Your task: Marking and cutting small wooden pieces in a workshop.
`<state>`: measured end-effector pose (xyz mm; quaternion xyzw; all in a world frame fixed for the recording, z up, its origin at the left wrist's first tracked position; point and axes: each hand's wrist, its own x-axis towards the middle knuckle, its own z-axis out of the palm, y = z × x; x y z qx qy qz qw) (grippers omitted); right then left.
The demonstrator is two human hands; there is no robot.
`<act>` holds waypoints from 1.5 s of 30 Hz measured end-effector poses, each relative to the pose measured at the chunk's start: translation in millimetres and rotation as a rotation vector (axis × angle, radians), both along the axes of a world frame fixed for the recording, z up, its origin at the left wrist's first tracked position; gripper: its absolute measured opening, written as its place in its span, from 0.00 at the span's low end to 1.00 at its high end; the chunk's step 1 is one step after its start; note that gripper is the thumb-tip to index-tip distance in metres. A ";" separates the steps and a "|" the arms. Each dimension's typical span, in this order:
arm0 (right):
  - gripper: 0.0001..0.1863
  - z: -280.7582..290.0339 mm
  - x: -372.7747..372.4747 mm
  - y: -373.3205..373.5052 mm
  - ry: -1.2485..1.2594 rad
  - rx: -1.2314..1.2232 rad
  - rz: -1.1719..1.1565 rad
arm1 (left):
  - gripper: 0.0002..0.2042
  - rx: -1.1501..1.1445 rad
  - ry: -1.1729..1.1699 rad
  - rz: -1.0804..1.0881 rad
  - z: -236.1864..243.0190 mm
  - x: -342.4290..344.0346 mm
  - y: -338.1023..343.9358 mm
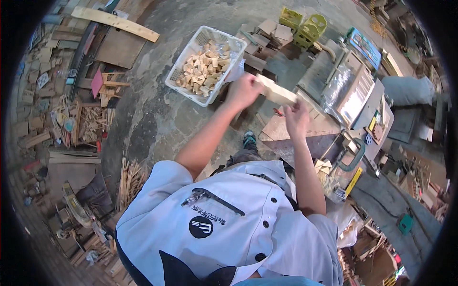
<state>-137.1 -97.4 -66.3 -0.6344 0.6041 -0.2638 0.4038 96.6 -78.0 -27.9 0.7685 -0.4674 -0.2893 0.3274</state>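
Observation:
Between my two hands is a short, pale wooden strip (277,92), held off the bench and slanting down to the right. My left hand (245,90) is closed round its left end. My right hand (297,119) grips the other end with bent fingers. Left of my left hand, a white plastic basket (208,31) stands on the floor with many small cut wood blocks (202,71) in it. Below the strip, close to my right hand, is the wooden bench top (276,132), with a small red-handled tool (278,112) on it.
On the bench to the right are a pale wooden frame (355,95) with clear plastic, a C-clamp (354,156) and a yellow level (353,180). Green crates (310,29) and board offcuts (267,28) lie beyond. A long plank (117,24) and scrap piles fill the left.

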 end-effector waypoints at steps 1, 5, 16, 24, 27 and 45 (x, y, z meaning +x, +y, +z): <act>0.30 20.1 25.2 -1.0 -0.220 0.103 0.032 | 0.18 -0.024 -0.034 0.021 9.6 26.6 1.7; 0.31 44.7 84.7 -3.8 -0.324 0.035 0.286 | 0.22 -0.191 -0.492 0.318 0.2 131.4 22.9; 0.24 -67.6 -85.5 2.0 0.118 -0.095 -0.644 | 0.23 0.049 0.136 -0.207 -89.6 4.1 -29.3; 0.24 -101.3 -104.6 -28.2 0.010 0.171 -0.282 | 0.19 0.191 0.093 -0.420 -124.9 -98.0 -85.1; 0.23 -87.8 -92.6 -16.1 -0.112 0.111 -0.241 | 0.17 0.041 0.006 -0.274 -107.5 -88.8 -59.3; 0.17 66.2 75.6 34.9 -0.405 0.203 0.297 | 0.22 0.245 -0.084 0.229 -140.9 239.9 88.6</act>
